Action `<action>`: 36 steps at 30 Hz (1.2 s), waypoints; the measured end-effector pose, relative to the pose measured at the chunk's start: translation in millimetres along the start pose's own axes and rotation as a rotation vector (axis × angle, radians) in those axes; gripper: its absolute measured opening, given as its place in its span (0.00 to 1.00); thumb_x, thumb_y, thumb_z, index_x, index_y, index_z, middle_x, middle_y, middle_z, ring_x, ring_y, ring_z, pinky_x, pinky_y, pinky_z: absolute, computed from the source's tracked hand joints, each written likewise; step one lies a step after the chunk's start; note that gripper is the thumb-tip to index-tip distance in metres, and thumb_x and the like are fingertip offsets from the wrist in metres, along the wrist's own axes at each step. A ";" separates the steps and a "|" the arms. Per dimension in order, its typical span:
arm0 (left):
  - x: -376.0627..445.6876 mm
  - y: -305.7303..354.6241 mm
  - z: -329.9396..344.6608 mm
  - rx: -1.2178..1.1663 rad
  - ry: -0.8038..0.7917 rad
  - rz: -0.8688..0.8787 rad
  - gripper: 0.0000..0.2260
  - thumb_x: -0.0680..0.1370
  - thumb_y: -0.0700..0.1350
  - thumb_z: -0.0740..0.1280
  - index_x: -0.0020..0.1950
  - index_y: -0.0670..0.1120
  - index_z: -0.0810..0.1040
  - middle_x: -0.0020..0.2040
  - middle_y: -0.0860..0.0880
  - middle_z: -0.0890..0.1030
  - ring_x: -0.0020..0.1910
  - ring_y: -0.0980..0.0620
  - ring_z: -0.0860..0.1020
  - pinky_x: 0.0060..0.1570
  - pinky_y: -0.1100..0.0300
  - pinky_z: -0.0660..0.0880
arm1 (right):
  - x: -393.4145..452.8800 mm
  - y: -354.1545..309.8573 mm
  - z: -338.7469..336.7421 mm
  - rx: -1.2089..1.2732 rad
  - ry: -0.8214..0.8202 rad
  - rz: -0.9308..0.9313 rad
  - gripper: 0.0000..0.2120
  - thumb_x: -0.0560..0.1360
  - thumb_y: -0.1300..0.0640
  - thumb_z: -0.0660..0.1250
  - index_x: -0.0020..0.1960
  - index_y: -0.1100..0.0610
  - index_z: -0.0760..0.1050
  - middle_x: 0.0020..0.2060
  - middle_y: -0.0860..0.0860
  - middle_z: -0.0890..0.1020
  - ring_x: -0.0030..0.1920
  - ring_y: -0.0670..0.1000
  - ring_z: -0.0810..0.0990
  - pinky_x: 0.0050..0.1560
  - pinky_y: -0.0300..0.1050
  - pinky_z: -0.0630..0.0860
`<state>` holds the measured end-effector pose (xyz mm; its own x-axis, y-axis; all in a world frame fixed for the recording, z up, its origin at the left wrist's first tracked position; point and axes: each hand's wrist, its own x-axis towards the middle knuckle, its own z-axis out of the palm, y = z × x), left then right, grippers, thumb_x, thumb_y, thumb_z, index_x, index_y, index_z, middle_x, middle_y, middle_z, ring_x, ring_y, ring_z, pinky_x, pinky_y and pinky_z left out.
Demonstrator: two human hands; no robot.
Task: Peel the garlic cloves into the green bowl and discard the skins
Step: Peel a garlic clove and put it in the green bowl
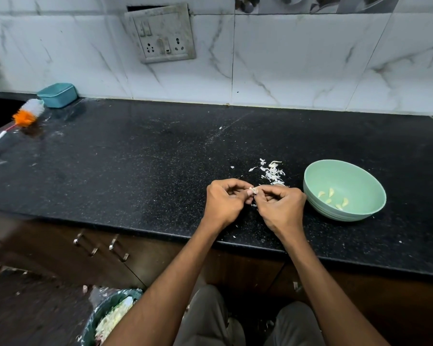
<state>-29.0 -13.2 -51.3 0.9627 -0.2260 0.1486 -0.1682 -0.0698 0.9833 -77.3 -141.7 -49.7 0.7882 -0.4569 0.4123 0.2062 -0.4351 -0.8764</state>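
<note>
Two hands pinch one garlic clove (252, 191) over the bench (135, 171): left hand (226, 202), right hand (279, 207); green bowl (318, 176) at three o'clock; clove small, slippery, skin papery; grip its ends.

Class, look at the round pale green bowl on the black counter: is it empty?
No: several peeled garlic cloves lie in the bottom of the round pale green bowl.

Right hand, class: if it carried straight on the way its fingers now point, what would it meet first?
The right hand points left, pinching the garlic clove. Going straight on, it would probably meet the left hand first, since both hands already grip that clove together.
</note>
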 end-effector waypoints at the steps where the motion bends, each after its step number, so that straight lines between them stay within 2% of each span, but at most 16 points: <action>1: 0.9 -0.8 0.1 -0.027 -0.001 -0.015 0.03 0.76 0.33 0.73 0.47 0.39 0.86 0.39 0.44 0.87 0.36 0.50 0.84 0.42 0.60 0.82 | 0.1 -0.4 -0.2 0.014 -0.006 0.012 0.19 0.71 0.70 0.74 0.40 0.44 0.84 0.29 0.35 0.82 0.28 0.39 0.80 0.31 0.34 0.77; 3: 3.0 -2.1 -0.1 -0.088 0.004 -0.045 0.04 0.77 0.31 0.72 0.47 0.38 0.85 0.39 0.41 0.86 0.36 0.49 0.83 0.43 0.57 0.83 | 1.0 1.7 -0.5 0.035 0.001 0.039 0.21 0.71 0.69 0.74 0.40 0.41 0.82 0.30 0.39 0.83 0.28 0.40 0.79 0.31 0.39 0.78; 7: 4.2 -1.5 -1.3 -0.172 0.012 -0.078 0.04 0.78 0.31 0.71 0.47 0.38 0.85 0.39 0.41 0.86 0.36 0.49 0.82 0.43 0.58 0.82 | 2.5 6.2 -1.4 0.050 0.044 0.085 0.18 0.72 0.67 0.74 0.39 0.43 0.83 0.27 0.44 0.82 0.26 0.45 0.77 0.28 0.50 0.79; 11: 4.2 -2.9 -0.4 -0.158 0.004 -0.065 0.04 0.77 0.32 0.71 0.46 0.38 0.85 0.41 0.41 0.86 0.39 0.47 0.85 0.43 0.58 0.81 | 2.4 4.3 -2.5 0.039 0.073 0.068 0.14 0.73 0.66 0.72 0.38 0.46 0.84 0.28 0.47 0.83 0.27 0.50 0.80 0.28 0.47 0.78; 14: 3.8 -3.8 -0.1 -0.140 -0.005 -0.046 0.03 0.77 0.32 0.72 0.46 0.38 0.84 0.42 0.42 0.87 0.44 0.44 0.86 0.43 0.56 0.82 | 2.1 6.9 -2.9 -0.012 0.073 0.010 0.10 0.73 0.65 0.71 0.34 0.56 0.82 0.27 0.52 0.81 0.28 0.56 0.78 0.29 0.49 0.75; 19: 2.3 -3.2 -0.6 -0.136 -0.007 -0.002 0.05 0.76 0.31 0.73 0.45 0.40 0.84 0.40 0.41 0.86 0.39 0.47 0.86 0.40 0.59 0.82 | 3.0 8.2 -0.2 -0.076 0.063 0.010 0.08 0.72 0.65 0.75 0.35 0.57 0.82 0.30 0.50 0.82 0.28 0.49 0.77 0.31 0.42 0.75; 21: 2.6 -3.4 -0.9 -0.124 -0.006 0.008 0.05 0.76 0.32 0.73 0.45 0.41 0.85 0.40 0.42 0.86 0.38 0.48 0.85 0.40 0.59 0.82 | 4.1 8.5 0.2 -0.035 0.019 0.009 0.08 0.69 0.69 0.74 0.39 0.57 0.82 0.36 0.49 0.83 0.33 0.45 0.79 0.35 0.36 0.75; 24: 3.5 -5.0 -1.6 -0.114 -0.001 0.016 0.04 0.74 0.35 0.76 0.45 0.43 0.86 0.41 0.43 0.86 0.39 0.47 0.83 0.42 0.56 0.82 | 5.6 10.8 -1.4 0.041 -0.025 -0.001 0.11 0.69 0.71 0.75 0.42 0.55 0.84 0.41 0.48 0.85 0.38 0.45 0.82 0.40 0.37 0.77; 29: 3.3 -6.0 -1.7 -0.143 0.019 0.016 0.07 0.72 0.34 0.77 0.42 0.45 0.86 0.40 0.45 0.87 0.39 0.49 0.84 0.41 0.56 0.82 | 5.8 13.8 -2.7 0.152 -0.114 0.088 0.12 0.75 0.66 0.73 0.41 0.50 0.86 0.32 0.50 0.85 0.32 0.47 0.81 0.32 0.42 0.74; 33: 4.2 -6.5 -1.9 -0.146 0.018 0.031 0.08 0.73 0.32 0.76 0.43 0.45 0.87 0.41 0.46 0.87 0.39 0.50 0.84 0.42 0.57 0.81 | 6.5 14.4 -4.0 0.209 -0.125 0.110 0.07 0.75 0.67 0.73 0.41 0.58 0.87 0.32 0.52 0.85 0.30 0.46 0.80 0.30 0.36 0.72; 36: 5.0 -7.7 -1.7 -0.134 0.011 0.037 0.06 0.74 0.33 0.75 0.44 0.43 0.87 0.42 0.46 0.87 0.41 0.49 0.85 0.43 0.55 0.82 | 6.8 16.0 -5.0 0.219 -0.135 0.118 0.05 0.74 0.67 0.74 0.42 0.60 0.87 0.31 0.53 0.85 0.29 0.46 0.79 0.29 0.39 0.72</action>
<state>-22.6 -12.2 -57.9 0.9587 -0.2156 0.1854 -0.1745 0.0688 0.9823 -71.6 -155.6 -59.7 0.8811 -0.3811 0.2799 0.2169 -0.2003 -0.9554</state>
